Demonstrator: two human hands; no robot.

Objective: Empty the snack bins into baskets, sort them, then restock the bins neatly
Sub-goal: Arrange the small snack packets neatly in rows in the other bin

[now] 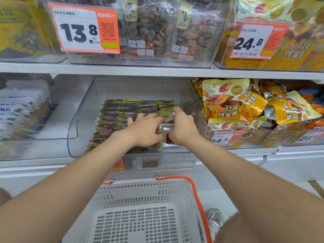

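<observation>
Clear bin [82,120] on the middle shelf, holding rows of packets [114,118]. Left hand [145,131] and right hand [183,128] meet at the bin's near right, fingers curled, gripping one loose packet [166,128] between them. White basket [175,193] stands near, below the shelf.

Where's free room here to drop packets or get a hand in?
Free: basket floor, bare; strip behind the packets at the middle bin's back wall; right side of left bin, beside white packs. Crowded: middle bin front, where left hand and right hand grip packets; right bin, heaped with yellow bags.
</observation>
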